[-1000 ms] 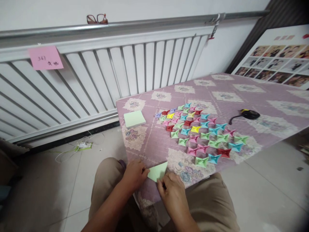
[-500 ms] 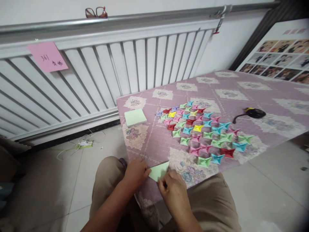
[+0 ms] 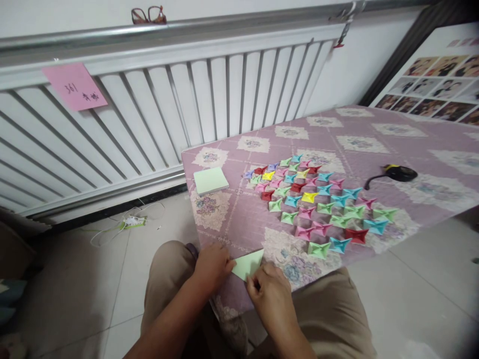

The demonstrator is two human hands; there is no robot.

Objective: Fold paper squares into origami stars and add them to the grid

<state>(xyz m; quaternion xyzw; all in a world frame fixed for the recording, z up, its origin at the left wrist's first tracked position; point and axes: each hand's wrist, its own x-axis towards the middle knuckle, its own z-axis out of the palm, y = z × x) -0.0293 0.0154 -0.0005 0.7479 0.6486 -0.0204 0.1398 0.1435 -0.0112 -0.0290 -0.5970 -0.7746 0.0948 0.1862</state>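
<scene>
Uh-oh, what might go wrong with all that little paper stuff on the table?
The green paper could crease crookedly if the left hand or right hand slips, since both have fingers on it. It might also slide off, because it lies near the edge of the table. The colorful folded shapes sit close together, so a bump could knock several askew.

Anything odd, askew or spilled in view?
Mildly odd: glasses sit up on the pipe, an unusual resting spot; the pink note hangs crooked on the radiator; a white cable lies loosely looped on the floor. I see no spill on the table and no tear in the visible green paper.
</scene>
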